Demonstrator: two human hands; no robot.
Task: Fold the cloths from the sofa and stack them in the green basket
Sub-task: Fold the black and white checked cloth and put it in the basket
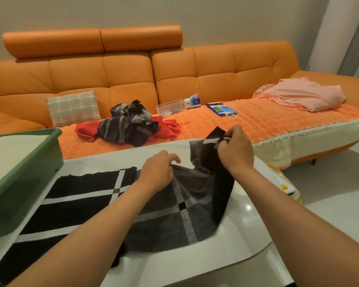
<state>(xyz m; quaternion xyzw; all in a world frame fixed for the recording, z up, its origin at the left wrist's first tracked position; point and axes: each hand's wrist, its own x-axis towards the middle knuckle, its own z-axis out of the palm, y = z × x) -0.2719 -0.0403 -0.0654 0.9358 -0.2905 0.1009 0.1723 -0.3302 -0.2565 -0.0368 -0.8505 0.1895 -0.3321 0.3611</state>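
Observation:
A black and grey cloth with white stripes (87, 195) lies spread on the white table (232, 245). Its right part is lifted and turned over. My right hand (235, 151) pinches the raised far corner of that cloth above the table's back edge. My left hand (159, 172) pinches a fold along its upper edge near the middle. The green basket (19, 183) stands at the table's left, with a white surface showing inside. On the orange sofa (174, 79) behind the table lies a heap of dark patterned cloths (129, 123) on top of a red cloth (166, 129).
A plaid cushion (74, 107) leans on the sofa's left. A clear plastic box (170, 107), a tissue box (192, 101) and a blue bag (221, 108) sit mid-sofa. A pink cloth (301, 94) lies at the far right. Something yellow (284, 186) shows beside the table's right edge.

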